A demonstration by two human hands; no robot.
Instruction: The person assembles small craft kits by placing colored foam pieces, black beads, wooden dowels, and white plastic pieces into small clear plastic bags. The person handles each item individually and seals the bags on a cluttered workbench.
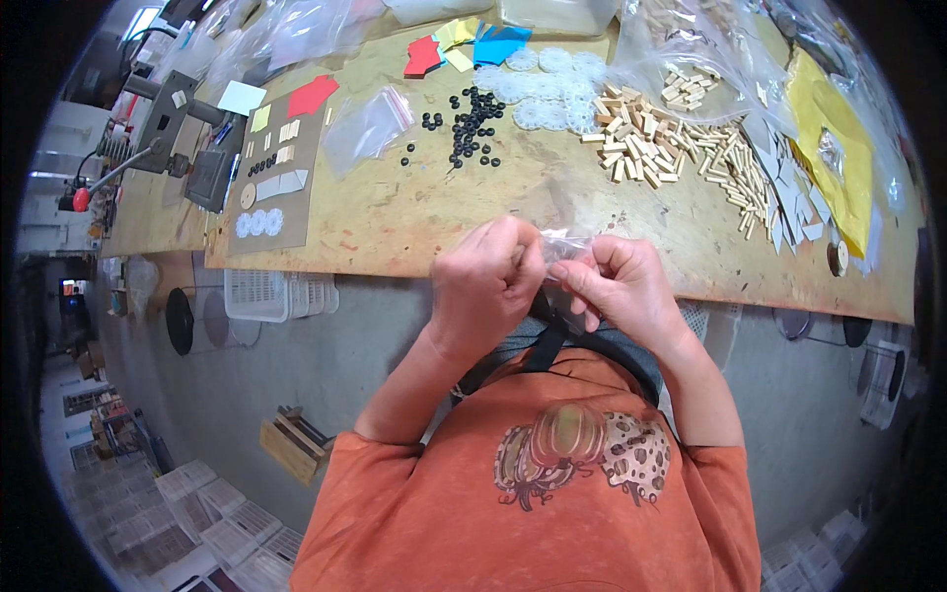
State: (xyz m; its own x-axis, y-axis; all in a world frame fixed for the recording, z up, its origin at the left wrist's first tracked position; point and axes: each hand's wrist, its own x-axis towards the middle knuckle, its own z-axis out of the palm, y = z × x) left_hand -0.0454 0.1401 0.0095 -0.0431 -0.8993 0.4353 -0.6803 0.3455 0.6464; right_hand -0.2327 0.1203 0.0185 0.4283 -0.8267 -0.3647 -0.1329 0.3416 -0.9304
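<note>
Between my two hands, at the table's front edge, is a small clear plastic bag point(566, 243). My left hand point(490, 276) is closed with its fingers curled at the bag's left side. My right hand point(621, 286) pinches the bag's right side between thumb and fingers. What lies inside the bag, if anything, I cannot make out. Beyond my hands on the wooden table point(414, 217) lie small black rings point(475, 123), clear toothed plastic discs point(552, 87), wooden blocks point(631, 138) and thin wooden dowels point(735, 168).
A brown board point(281, 207) with sample parts lies at the left, beside an empty zip bag point(370, 128). Red card pieces point(314, 95) and blue card pieces point(501, 44) are farther back. A yellow envelope point(829, 148) sits at the right. White baskets point(266, 294) stand below the table.
</note>
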